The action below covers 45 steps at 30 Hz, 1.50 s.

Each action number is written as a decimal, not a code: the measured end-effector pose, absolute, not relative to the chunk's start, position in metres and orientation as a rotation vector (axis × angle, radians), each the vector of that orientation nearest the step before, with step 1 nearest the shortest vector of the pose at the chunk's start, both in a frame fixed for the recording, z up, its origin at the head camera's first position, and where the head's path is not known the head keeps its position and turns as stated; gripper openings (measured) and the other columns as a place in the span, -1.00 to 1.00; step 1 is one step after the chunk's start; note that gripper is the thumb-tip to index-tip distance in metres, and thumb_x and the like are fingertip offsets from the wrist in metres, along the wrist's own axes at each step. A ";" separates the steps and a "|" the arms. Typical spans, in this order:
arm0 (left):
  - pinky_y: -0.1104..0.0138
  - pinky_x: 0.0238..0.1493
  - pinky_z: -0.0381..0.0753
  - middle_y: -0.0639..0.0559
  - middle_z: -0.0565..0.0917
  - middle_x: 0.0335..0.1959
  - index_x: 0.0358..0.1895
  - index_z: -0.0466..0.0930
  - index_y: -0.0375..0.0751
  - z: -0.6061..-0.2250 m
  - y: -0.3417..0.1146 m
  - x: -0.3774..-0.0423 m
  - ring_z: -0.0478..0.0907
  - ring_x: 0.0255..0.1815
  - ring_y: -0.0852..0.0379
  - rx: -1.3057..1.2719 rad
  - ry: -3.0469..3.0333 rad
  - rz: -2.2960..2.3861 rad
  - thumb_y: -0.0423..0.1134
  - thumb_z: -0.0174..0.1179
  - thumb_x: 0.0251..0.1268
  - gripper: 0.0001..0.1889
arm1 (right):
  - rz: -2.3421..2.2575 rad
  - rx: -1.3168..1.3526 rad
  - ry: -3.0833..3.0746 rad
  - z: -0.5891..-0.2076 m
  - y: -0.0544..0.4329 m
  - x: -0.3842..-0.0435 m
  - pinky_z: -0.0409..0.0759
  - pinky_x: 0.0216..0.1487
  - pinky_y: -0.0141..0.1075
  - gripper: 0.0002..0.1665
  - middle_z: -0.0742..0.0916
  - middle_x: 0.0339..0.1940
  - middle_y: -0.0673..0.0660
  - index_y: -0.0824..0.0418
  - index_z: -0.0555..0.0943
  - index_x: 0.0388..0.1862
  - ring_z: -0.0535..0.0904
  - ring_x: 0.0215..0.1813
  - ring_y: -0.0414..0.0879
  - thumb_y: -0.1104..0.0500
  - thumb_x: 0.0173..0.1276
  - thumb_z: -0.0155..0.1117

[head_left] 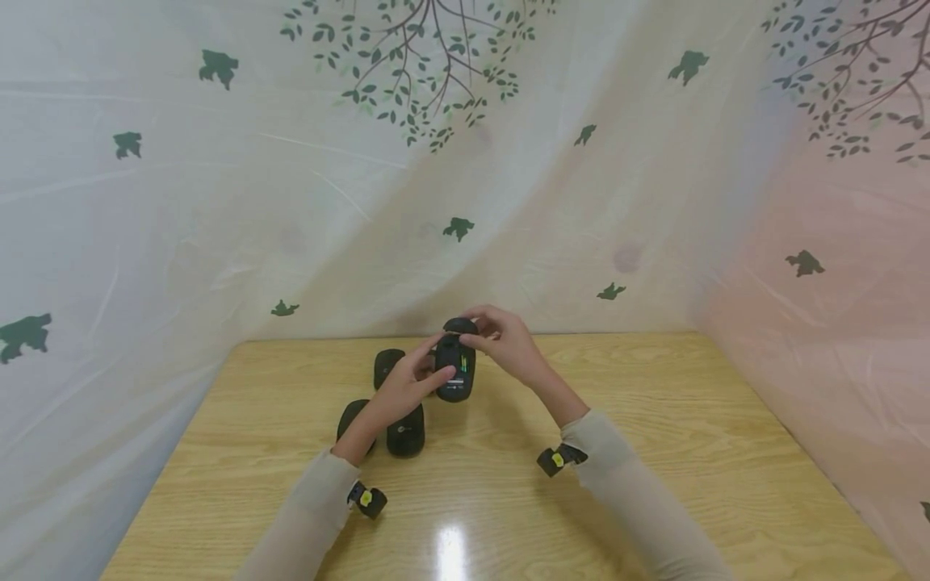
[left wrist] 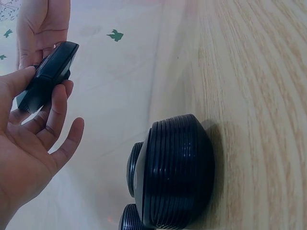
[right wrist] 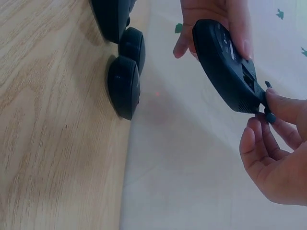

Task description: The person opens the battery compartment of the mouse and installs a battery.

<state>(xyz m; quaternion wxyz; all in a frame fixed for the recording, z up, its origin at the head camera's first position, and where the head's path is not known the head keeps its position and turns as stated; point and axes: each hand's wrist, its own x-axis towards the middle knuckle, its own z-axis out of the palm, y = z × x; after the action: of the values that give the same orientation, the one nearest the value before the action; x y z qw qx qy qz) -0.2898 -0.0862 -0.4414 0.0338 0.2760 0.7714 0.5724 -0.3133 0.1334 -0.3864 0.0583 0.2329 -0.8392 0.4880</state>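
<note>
My left hand (head_left: 407,386) holds a black computer mouse (head_left: 455,383) above the table, its underside turned up toward the head camera. The battery compartment in that underside is uncovered, and green batteries (head_left: 465,362) show in it. My left thumb lies along the mouse's edge, with the fingers beneath, as the left wrist view shows. At the mouse's far end, my right hand (head_left: 508,345) pinches a small dark battery cover (right wrist: 270,117) between thumb and fingers. In the right wrist view the cover is right at the mouse's end, mostly hidden by the thumb.
Other black mice lie on the wooden table (head_left: 654,452) around my left forearm: one mouse (head_left: 405,434) beside the wrist, another mouse (head_left: 352,415) partly under the forearm, and a farther mouse (head_left: 387,365). A patterned cloth backdrop (head_left: 363,266) rises behind the table's far edge.
</note>
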 end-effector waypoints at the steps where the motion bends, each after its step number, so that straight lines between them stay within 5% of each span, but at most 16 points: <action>1: 0.34 -0.11 0.63 -0.31 0.70 0.08 0.62 0.11 -0.11 -0.441 -0.086 -0.290 0.71 -0.04 -0.02 0.852 2.371 1.762 -0.21 0.15 0.56 -0.33 | 1.472 0.709 -2.547 -0.387 0.133 -0.313 0.62 -0.10 -0.19 -0.64 0.77 -0.17 0.18 0.17 0.66 0.16 0.67 -0.12 0.00 0.18 0.41 0.40; 14: 0.21 -0.17 0.63 -0.23 0.74 0.02 0.62 0.12 -0.10 -0.440 -0.086 -0.291 0.67 -0.17 0.12 0.882 2.410 1.768 -0.19 0.15 0.56 -0.33 | 1.435 0.804 -2.606 -0.396 0.132 -0.307 0.66 0.06 -0.04 -0.57 0.74 0.13 0.23 0.19 0.61 0.28 0.69 0.07 0.09 0.15 0.47 0.34; 22: 0.33 -0.18 0.61 -0.26 0.74 0.02 0.62 0.11 -0.09 -0.439 -0.087 -0.292 0.67 -0.17 0.10 0.845 2.425 1.773 -0.20 0.15 0.56 -0.32 | 1.640 0.688 -2.673 -0.407 0.129 -0.305 0.72 -0.21 -0.14 -0.54 0.79 -0.05 0.26 0.30 0.61 0.23 0.70 -0.19 -0.10 0.00 0.58 0.18; 29: 0.38 -0.17 0.59 -0.30 0.73 0.02 0.62 0.12 -0.11 -0.440 -0.086 -0.294 0.68 -0.14 0.04 0.856 2.424 1.789 -0.25 0.14 0.56 -0.33 | 1.807 0.586 -2.655 -0.410 0.125 -0.302 0.73 -0.17 -0.15 -0.51 0.77 0.01 0.28 0.33 0.62 0.21 0.70 -0.15 -0.11 -0.04 0.61 0.12; 37: 0.37 -0.15 0.60 -0.28 0.73 0.04 0.60 0.17 -0.09 -0.439 -0.085 -0.295 0.67 -0.13 0.05 0.868 2.430 1.779 -0.23 0.18 0.54 -0.34 | 1.829 0.576 -2.627 -0.411 0.123 -0.300 0.69 -0.06 0.12 -0.55 0.76 -0.04 0.30 0.36 0.61 0.19 0.66 -0.17 -0.14 0.02 0.61 0.14; 45: 0.15 -0.18 0.63 -0.23 0.74 -0.04 0.60 0.18 -0.02 -0.441 -0.087 -0.295 0.67 -0.19 0.06 0.890 2.425 1.775 -0.21 0.16 0.55 -0.36 | 1.824 0.604 -2.623 -0.413 0.124 -0.302 0.67 -0.07 0.11 -0.57 0.75 -0.08 0.29 0.35 0.61 0.20 0.63 -0.18 -0.14 0.05 0.59 0.18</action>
<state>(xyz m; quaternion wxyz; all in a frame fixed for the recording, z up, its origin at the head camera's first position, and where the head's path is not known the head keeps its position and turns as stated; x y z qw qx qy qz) -0.2953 -0.0868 -0.4410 0.0035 0.2841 0.7737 0.5662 -0.3016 0.1244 -0.4134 -0.0549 0.1855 -0.8056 0.5600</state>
